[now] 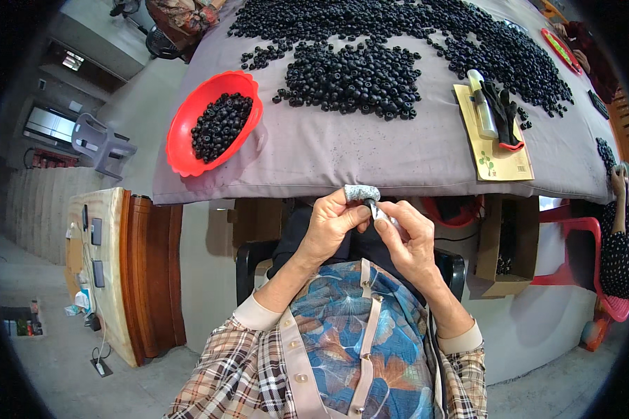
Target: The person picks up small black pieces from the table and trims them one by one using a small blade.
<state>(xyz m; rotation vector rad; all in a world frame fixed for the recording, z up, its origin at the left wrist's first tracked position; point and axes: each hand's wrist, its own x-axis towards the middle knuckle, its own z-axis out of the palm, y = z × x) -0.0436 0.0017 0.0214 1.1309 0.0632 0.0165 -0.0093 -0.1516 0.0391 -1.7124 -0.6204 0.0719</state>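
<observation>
Just off the table's near edge, my two hands meet at the fingertips. My left hand is closed in a pinch, its index finger wrapped in a grey speckled cloth sleeve. A small dark piece shows between the fingertips, too small to make out fully. My right hand is closed around a slim pale object, mostly hidden by the fingers, its tip against the dark piece. Beyond them, a heap of round black bead-like pieces, many with a hole, lies on the cloth-covered table.
A red scalloped bowl holds more black pieces. To the right lie a yellow-brown packet, a clear tube and a black glove. Another person's hand is at the far right, near a red chair. An open carton stands below.
</observation>
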